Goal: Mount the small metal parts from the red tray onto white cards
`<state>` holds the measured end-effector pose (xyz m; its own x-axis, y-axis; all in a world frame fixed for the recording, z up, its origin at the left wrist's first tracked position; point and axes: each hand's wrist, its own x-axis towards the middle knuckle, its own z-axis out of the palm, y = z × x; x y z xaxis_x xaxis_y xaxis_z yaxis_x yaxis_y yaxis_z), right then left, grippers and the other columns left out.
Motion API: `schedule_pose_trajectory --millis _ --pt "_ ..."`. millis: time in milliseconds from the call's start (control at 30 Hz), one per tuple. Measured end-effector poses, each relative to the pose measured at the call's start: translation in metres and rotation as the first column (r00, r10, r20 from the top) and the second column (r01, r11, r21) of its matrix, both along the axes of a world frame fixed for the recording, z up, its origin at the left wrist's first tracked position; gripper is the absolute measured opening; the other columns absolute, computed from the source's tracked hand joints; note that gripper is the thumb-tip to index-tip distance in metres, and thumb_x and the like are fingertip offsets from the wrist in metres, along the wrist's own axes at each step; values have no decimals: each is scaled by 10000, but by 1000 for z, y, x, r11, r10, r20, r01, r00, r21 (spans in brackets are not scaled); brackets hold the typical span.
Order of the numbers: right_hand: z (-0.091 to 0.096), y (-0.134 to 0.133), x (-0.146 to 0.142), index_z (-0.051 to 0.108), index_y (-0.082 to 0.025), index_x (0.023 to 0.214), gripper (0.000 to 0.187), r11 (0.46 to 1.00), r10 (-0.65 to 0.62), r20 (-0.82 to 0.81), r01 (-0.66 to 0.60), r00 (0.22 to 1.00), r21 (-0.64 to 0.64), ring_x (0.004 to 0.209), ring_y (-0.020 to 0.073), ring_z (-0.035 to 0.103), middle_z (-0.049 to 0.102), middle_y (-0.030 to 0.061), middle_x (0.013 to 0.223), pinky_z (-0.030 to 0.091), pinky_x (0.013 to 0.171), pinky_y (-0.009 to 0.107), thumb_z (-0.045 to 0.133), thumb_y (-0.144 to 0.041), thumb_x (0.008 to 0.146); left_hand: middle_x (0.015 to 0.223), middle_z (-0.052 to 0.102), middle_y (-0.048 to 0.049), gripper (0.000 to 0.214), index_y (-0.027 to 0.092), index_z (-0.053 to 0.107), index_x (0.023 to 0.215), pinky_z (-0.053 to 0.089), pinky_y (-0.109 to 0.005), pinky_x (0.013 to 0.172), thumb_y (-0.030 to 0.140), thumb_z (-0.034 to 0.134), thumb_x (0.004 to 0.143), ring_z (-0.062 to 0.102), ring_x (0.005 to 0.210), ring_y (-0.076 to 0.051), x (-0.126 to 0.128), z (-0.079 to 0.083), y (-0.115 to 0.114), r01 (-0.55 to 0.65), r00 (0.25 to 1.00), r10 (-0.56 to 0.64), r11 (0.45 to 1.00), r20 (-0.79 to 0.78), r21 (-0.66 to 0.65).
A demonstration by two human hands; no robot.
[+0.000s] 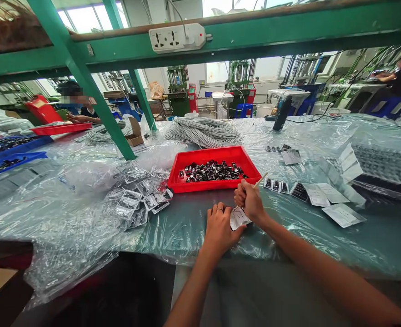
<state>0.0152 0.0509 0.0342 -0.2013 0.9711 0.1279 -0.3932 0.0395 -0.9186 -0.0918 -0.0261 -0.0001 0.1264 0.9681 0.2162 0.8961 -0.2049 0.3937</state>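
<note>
My left hand (pixel 220 227) lies on the table with its fingers stretched out and thumb apart, at the left edge of a small white printed packet (pixel 238 219). Closed in a fist, my right hand (pixel 251 202) grips a thin pale stick (pixel 261 180) whose upper end pokes out above the fist. The stick's lower end is hidden by the fist, which is over the packet's upper right side. Just beyond both hands stands a red tray (pixel 207 186) holding many small black and silver parts (pixel 214 171).
Clear empty-looking blister packs (pixel 130 203) are heaped on the left. To the right lie filled blister packs (pixel 276 185), white-backed packs (pixel 343 214) and stacked clear trays (pixel 388 168). Coiled grey cable (pixel 203 131) lies behind the tray. A green post (pixel 98 100) rises at left; another person sits beyond.
</note>
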Motion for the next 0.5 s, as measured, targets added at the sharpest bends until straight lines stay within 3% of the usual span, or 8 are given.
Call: schedule_pose_trajectory --millis 300,500 --pt "1 -1 -18 298 -243 492 560 999 -39 135 35 990 29 355 46 171 230 -96 425 128 361 234 583 -628 781 1129 623 -102 396 194 609 1070 411 -437 949 463 721 803 568 1125 -298 -1 3 0 5 1000 -4 999 30 -34" --pt "-4 -28 1 297 -241 457 586 997 69 192 -73 979 14 348 49 170 206 -94 405 126 371 248 574 -613 814 1137 618 -113 388 182 626 1088 420 -435 916 479 663 841 572 1083 -304 3 4 -1 -54 999 54 998 -9 -39"
